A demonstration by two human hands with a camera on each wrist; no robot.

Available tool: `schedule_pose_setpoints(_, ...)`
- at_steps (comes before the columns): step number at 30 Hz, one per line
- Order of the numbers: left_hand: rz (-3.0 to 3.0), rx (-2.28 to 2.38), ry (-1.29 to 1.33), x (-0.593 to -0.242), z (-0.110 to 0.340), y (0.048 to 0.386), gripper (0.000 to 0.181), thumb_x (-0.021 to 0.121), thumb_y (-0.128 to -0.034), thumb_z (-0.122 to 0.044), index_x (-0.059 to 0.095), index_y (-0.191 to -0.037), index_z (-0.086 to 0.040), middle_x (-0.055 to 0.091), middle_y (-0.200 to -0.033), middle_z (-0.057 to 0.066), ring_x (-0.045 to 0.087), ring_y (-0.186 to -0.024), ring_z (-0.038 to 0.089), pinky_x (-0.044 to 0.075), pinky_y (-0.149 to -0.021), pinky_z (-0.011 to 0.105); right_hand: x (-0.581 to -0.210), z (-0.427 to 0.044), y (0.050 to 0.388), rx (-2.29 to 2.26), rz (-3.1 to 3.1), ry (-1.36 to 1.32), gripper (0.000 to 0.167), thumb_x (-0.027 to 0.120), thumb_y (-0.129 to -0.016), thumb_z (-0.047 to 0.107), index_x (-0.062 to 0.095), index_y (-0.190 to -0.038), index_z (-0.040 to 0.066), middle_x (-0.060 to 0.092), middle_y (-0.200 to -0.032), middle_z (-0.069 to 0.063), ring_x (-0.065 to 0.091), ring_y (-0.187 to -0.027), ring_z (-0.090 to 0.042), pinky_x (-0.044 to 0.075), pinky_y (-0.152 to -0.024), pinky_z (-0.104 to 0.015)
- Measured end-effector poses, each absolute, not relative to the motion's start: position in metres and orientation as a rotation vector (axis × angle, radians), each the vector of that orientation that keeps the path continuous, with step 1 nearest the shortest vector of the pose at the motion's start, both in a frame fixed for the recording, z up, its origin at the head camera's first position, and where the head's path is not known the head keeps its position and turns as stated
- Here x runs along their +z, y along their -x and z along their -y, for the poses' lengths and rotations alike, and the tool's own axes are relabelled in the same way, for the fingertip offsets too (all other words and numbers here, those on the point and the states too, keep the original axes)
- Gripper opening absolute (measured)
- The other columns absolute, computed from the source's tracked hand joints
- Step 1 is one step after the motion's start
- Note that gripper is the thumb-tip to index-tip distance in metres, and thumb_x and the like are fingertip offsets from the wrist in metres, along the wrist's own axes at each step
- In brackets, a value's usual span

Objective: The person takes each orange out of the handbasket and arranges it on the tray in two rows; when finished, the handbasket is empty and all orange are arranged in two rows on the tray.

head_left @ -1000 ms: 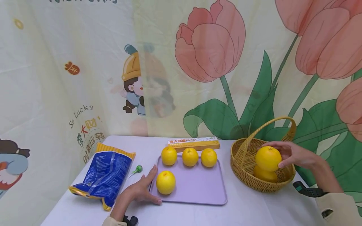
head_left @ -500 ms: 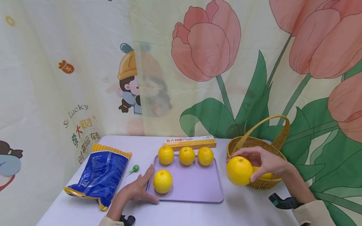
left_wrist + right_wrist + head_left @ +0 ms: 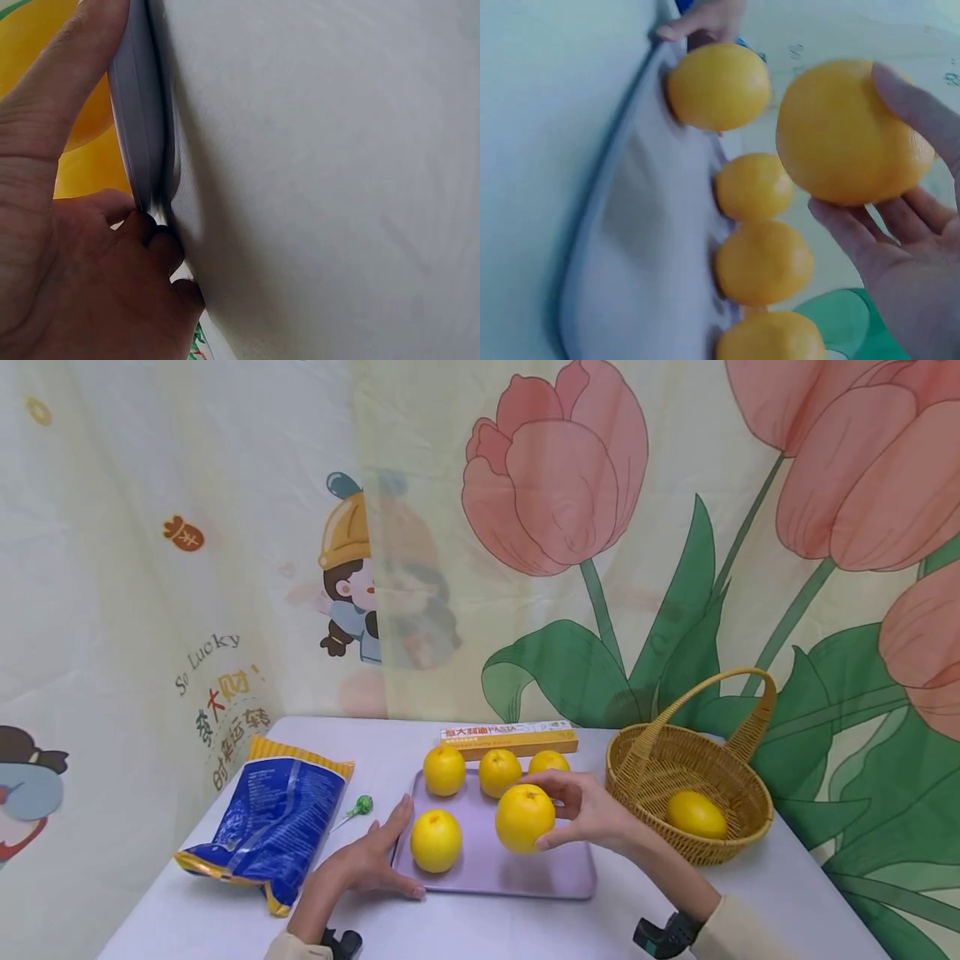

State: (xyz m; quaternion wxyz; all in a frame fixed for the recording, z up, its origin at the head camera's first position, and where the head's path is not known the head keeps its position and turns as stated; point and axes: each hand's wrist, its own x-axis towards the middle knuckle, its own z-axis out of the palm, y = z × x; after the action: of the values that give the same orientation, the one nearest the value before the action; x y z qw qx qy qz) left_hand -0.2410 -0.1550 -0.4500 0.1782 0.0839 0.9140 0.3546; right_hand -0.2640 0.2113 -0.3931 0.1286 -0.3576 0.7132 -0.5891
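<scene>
In the head view, my right hand (image 3: 585, 810) holds an orange (image 3: 525, 818) above the right half of the lilac tray (image 3: 480, 883). Its thumb and fingertips press opposite sides of the fruit (image 3: 851, 135) in the right wrist view. My left hand (image 3: 369, 860) grips the tray's near-left corner, thumb at the front edge and fingers along the left side; some fingertips are hidden in the left wrist view. One orange (image 3: 436, 841) sits at the tray's front left. Along the back edge stand oranges at left (image 3: 444, 770), middle (image 3: 499, 772) and right (image 3: 549, 761), the last partly covered.
A wicker basket (image 3: 637, 814) with a tall handle stands at right, one yellow oval fruit (image 3: 697, 814) inside. Behind the tray lies a pasta box (image 3: 510, 741). A blue snack bag (image 3: 281, 818) and a green lollipop (image 3: 363, 805) lie to the left. A printed curtain hangs behind.
My right hand has carried the orange out of the basket, leftward to above the tray. My left hand has stayed at the tray's corner.
</scene>
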Motion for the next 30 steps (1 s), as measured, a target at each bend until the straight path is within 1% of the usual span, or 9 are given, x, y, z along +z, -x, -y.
schedule_pose_setpoints(3,-2.586,1.004,-0.244,-0.449,0.155,0.242,0.145,0.105,-0.0685,-0.031,0.008,-0.174,-0.01,0.009,-0.18,0.02,0.005,-0.158,0.064,0.009,-0.126,0.077,-0.405,-0.198,0.263,-1.761,-2.116,0.933,0.072,0.094,-0.08,0.004,0.061,-0.142,-0.01,0.065,-0.139,-0.027,0.069,-0.121,-0.022,0.061,-0.103,-0.034)
schedule_pose_setpoints(8,-2.584,1.0,-0.252,-0.45,0.156,0.243,0.145,0.105,-0.0682,-0.032,0.009,-0.174,-0.009,0.008,-0.18,0.02,0.005,-0.158,0.064,0.009,-0.126,0.076,-0.427,-0.183,0.264,-1.736,-2.187,0.792,0.072,0.095,-0.079,0.004,0.062,-0.142,-0.007,0.067,-0.14,-0.02,0.064,-0.127,-0.031,0.059,-0.106,-0.036)
schedule_pose_setpoints(11,-2.585,0.999,-0.249,-0.449,0.156,0.243,0.145,0.105,-0.0678,-0.032,0.009,-0.174,-0.01,0.009,-0.18,0.02,0.005,-0.158,0.064,0.009,-0.126,0.076,-0.439,-0.178,0.265,-1.663,-2.267,0.756,0.07,0.096,-0.079,0.004,0.064,-0.141,-0.005,0.069,-0.138,-0.016,0.064,-0.126,-0.031,0.059,-0.107,-0.037)
schedule_pose_setpoints(14,-2.589,0.997,-0.245,-0.449,0.155,0.242,0.146,0.105,-0.0673,-0.032,0.008,-0.174,-0.01,0.011,-0.18,0.02,0.005,-0.157,0.065,0.01,-0.126,0.077,-0.447,-0.175,0.265,-1.638,-2.313,0.737,0.068,0.096,-0.078,0.004,0.066,-0.139,-0.003,0.071,-0.136,-0.015,0.065,-0.125,-0.031,0.06,-0.106,-0.038)
schedule_pose_setpoints(19,-2.6,0.979,-0.238,-0.45,0.154,0.242,0.147,0.106,-0.0664,-0.033,0.008,-0.175,-0.011,0.012,-0.18,0.02,0.007,-0.157,0.065,0.012,-0.126,0.077,-0.456,-0.174,0.265,-1.658,-2.34,0.687,0.069,0.098,-0.078,0.006,0.067,-0.139,0.0,0.071,-0.135,-0.013,0.066,-0.123,-0.031,0.06,-0.105,-0.036)
schedule_pose_setpoints(22,-2.591,0.982,-0.222,-0.45,0.154,0.242,0.147,0.106,-0.0667,-0.033,0.007,-0.175,-0.011,0.012,-0.18,0.02,0.007,-0.158,0.064,0.011,-0.126,0.077,-0.458,-0.174,0.265,-1.669,-2.344,0.696,0.07,0.098,-0.078,0.007,0.066,-0.14,0.0,0.071,-0.135,-0.014,0.067,-0.123,-0.03,0.06,-0.104,-0.034)
schedule_pose_setpoints(30,-2.575,0.984,-0.194,-0.452,0.155,0.243,0.147,0.105,-0.0668,-0.036,0.007,-0.175,-0.013,0.013,-0.18,0.02,0.006,-0.158,0.063,0.01,-0.126,0.077,-0.464,-0.172,0.268,-1.679,-2.32,0.749,0.073,0.097,-0.079,0.008,0.063,-0.142,-0.003,0.07,-0.137,-0.015,0.065,-0.123,-0.03,0.058,-0.108,-0.033)
